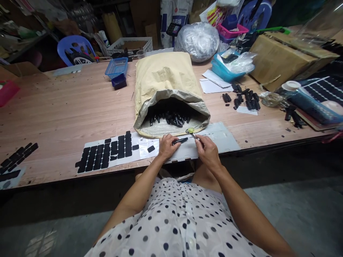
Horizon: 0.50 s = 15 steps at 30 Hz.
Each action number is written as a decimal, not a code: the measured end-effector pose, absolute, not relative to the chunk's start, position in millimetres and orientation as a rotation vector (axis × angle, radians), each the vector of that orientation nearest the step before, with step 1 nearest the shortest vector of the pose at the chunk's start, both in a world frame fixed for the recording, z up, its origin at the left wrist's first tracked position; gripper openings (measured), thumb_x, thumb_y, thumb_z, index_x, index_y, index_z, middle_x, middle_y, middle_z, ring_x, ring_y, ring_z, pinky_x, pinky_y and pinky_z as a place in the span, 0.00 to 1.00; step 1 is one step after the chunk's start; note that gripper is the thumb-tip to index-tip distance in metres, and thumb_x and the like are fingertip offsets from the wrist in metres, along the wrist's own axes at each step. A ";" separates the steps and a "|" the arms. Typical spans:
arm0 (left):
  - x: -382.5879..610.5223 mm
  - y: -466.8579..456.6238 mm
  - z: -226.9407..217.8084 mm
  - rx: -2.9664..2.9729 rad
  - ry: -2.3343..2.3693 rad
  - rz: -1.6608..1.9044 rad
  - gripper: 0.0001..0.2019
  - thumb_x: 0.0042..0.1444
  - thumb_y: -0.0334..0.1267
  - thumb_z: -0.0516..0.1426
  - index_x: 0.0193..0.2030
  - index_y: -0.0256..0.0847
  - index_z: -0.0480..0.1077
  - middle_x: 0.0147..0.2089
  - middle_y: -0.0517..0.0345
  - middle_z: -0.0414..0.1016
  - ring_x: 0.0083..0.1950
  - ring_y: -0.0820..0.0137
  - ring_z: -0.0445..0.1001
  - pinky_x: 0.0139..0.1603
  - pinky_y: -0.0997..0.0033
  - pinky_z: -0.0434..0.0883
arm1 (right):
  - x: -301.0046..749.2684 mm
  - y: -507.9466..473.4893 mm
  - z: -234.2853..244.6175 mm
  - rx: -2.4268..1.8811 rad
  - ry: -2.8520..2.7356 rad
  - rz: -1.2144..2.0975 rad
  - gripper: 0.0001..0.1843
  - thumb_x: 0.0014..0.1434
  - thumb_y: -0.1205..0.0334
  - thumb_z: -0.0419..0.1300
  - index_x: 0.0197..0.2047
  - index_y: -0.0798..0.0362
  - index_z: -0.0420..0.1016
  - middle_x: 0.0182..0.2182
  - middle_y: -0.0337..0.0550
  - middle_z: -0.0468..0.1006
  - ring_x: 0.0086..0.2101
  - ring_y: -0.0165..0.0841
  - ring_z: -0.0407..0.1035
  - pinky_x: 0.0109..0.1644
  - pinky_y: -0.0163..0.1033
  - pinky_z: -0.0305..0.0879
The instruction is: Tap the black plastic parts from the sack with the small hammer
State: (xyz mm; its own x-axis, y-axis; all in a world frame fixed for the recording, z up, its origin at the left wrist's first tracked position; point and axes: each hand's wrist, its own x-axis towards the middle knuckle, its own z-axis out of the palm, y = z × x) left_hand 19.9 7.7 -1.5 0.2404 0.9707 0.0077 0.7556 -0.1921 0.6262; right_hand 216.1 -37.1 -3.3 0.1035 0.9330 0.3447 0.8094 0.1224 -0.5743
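Note:
My left hand (167,147) is closed around a slim black tapered piece (180,141), which lies low over the grey board (225,137) at the table's front edge. In my right hand (208,150) is a thin dark tool (193,135) with a yellow-green tip (190,130), pinched by thumb and fingers. The tip is close to the sack's lower lip, a little right of the black piece. Just beyond both hands lies an open paper sack (167,75), its mouth facing me, with many black pieces (175,119) inside.
Black stick-on pads (95,157) on a sheet lie to the left. Blue baskets (117,67) stand behind them. On the right are loose black parts (248,98), a turquoise basin (227,71), a cardboard box (284,57) and a blue bottle (311,101).

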 end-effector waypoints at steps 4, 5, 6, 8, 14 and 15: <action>21.4 8.4 -1.9 2.007 1.577 0.570 0.07 0.58 0.39 0.64 0.44 0.49 0.81 0.41 0.57 0.76 0.49 0.61 0.70 0.54 0.60 0.65 | 201.9 -53.9 0.9 -1.641 -1.771 0.299 0.20 0.71 0.55 0.48 0.54 0.49 0.78 0.40 0.48 0.80 0.40 0.39 0.74 0.49 0.43 0.70; 21.7 8.7 -2.1 2.006 1.580 0.570 0.07 0.58 0.39 0.64 0.44 0.49 0.81 0.41 0.57 0.75 0.48 0.61 0.70 0.54 0.60 0.65 | 199.8 -55.9 1.0 -1.649 -1.776 0.290 0.20 0.70 0.56 0.48 0.54 0.49 0.78 0.40 0.48 0.80 0.41 0.38 0.74 0.49 0.42 0.70; 22.0 9.0 -2.2 2.005 1.582 0.567 0.07 0.58 0.39 0.64 0.44 0.49 0.81 0.41 0.57 0.75 0.48 0.61 0.70 0.54 0.60 0.65 | 198.3 -57.1 0.9 -1.662 -1.782 0.280 0.20 0.70 0.56 0.48 0.54 0.49 0.78 0.40 0.48 0.80 0.41 0.38 0.74 0.49 0.42 0.70; 22.5 9.5 -2.2 2.003 1.586 0.557 0.08 0.59 0.39 0.64 0.45 0.49 0.81 0.41 0.57 0.75 0.48 0.61 0.69 0.54 0.60 0.64 | 197.2 -57.7 0.3 -1.698 -1.786 0.273 0.19 0.70 0.57 0.49 0.53 0.49 0.79 0.39 0.48 0.80 0.41 0.39 0.74 0.47 0.41 0.70; 23.5 9.8 -1.1 1.999 1.594 0.535 0.08 0.59 0.38 0.64 0.45 0.48 0.81 0.42 0.56 0.76 0.49 0.61 0.70 0.55 0.59 0.64 | 193.1 -55.9 1.5 -1.670 -1.753 0.264 0.19 0.69 0.57 0.49 0.52 0.49 0.79 0.39 0.47 0.80 0.41 0.38 0.74 0.47 0.40 0.70; 23.5 9.8 -1.0 1.999 1.594 0.536 0.08 0.58 0.38 0.65 0.45 0.48 0.81 0.42 0.56 0.76 0.49 0.61 0.70 0.55 0.59 0.64 | 191.0 -56.1 1.4 -1.656 -1.764 0.265 0.19 0.69 0.58 0.49 0.53 0.49 0.79 0.39 0.47 0.80 0.41 0.38 0.74 0.47 0.40 0.70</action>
State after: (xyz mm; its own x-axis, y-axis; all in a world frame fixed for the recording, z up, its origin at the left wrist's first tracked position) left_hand 23.5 9.8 -1.0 0.2275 0.9736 -0.0158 0.7664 -0.1690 0.6197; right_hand 191.0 -56.1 1.4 0.0545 0.9386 0.3407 0.7973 0.1645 -0.5807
